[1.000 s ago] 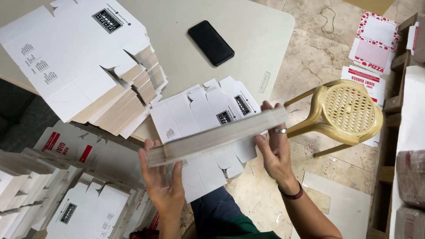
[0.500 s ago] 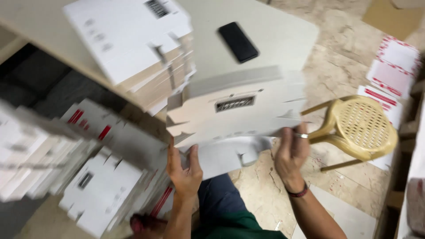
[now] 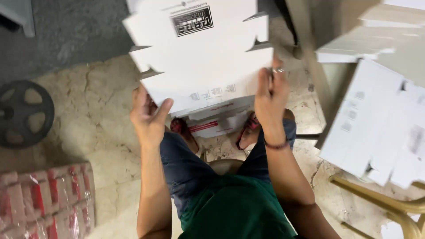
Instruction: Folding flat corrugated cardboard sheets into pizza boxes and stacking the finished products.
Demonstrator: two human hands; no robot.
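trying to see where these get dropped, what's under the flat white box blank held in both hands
Below the flat white box blank, held by the left hand and right hand, more white blanks lie on the stone floor between sandalled feet. The blank covers the floor beyond.

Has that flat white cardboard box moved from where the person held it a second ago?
Yes. The flat white box was over the table beside the tan chair; both hands now hold it above the stone floor, over the person's feet.

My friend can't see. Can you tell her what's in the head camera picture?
A seated person holds flat white cardboard box sheets over their knees, left hand and right hand gripping the lower edge. More white sheets lie to the right, and a black wheel rests on the stone floor.
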